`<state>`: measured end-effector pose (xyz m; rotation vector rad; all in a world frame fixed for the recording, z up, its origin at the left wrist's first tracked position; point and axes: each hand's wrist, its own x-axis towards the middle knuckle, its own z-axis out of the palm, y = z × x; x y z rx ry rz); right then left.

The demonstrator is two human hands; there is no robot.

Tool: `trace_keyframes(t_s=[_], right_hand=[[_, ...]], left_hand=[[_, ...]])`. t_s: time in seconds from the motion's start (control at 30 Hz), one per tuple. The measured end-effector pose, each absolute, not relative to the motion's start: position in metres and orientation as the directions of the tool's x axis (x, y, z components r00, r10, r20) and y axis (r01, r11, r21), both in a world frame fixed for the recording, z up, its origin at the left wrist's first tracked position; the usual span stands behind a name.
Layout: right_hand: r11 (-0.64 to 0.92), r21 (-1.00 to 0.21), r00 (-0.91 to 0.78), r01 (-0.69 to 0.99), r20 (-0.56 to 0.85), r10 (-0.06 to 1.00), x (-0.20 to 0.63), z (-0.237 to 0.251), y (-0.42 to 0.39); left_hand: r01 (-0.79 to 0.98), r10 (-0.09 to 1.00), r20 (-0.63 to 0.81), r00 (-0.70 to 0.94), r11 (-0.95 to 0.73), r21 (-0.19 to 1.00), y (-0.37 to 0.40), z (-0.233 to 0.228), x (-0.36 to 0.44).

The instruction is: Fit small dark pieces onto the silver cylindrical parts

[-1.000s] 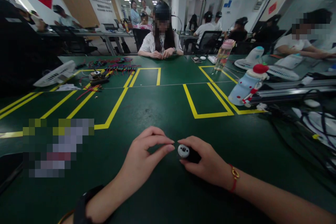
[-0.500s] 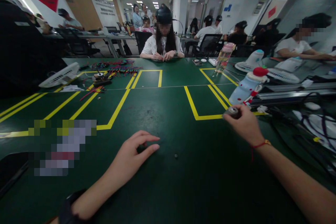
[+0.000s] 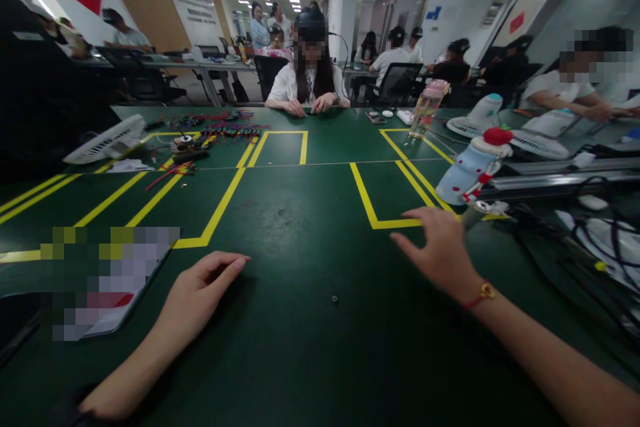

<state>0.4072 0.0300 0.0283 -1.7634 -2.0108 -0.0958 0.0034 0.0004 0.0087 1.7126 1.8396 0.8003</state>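
Facing the green table (image 3: pixel 295 373) with right hand (image 3: pixel 440 247) spread open, left hand (image 3: pixel 203 290) pinched on nothing visible. Shows a roughly upright, metal-topped cylinder (image 3: pixel 473 215) just right of the spread fingers and, between both hands, a tiny metal ring (image 3: pixel 335 299) nearer the right.

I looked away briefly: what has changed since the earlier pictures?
The right hand took the metal cylinder forward and to the right and let it go near the blue bottle. The left hand moved left. A small ring, not visible at first, lies on the green table. The blue bottle stayed put.
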Motion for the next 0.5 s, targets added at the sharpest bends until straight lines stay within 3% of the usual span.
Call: trace_keyframes(t_s=[0.03, 0.1, 0.2, 0.33, 0.43, 0.5], right_hand=[[0.358, -0.307, -0.271, 0.882, 0.291, 0.918, 0.384, 0.026, 0.018], [0.546, -0.421, -0.53, 0.724, 0.166, 0.832, 0.346, 0.02, -0.003], [0.606, -0.479, -0.628, 0.635, 0.136, 0.766, 0.323, 0.015, -0.016], [0.499, -0.397, -0.397, 0.77, 0.313, 0.863, 0.368, 0.026, 0.013], [0.12, -0.183, -0.028, 0.976, 0.441, 0.897, 0.435, 0.042, 0.047], [-0.11, -0.139, 0.165, 0.984, 0.492, 0.855, 0.481, 0.05, 0.061]], left_hand=[[0.704, 0.996, 0.035, -0.083, 0.034, 0.71, 0.0, 0.009, 0.003], [0.706, 0.996, 0.038, -0.078, 0.028, 0.707, -0.001, 0.008, 0.002], [0.71, 0.997, 0.044, -0.064, 0.015, 0.704, -0.002, 0.006, 0.001], [0.712, 0.998, 0.051, -0.045, -0.004, 0.702, -0.002, 0.005, 0.0], [0.713, 0.998, 0.054, -0.04, -0.009, 0.701, -0.002, 0.006, 0.001], [0.714, 0.998, 0.053, -0.039, -0.009, 0.7, -0.003, 0.007, 0.002]])
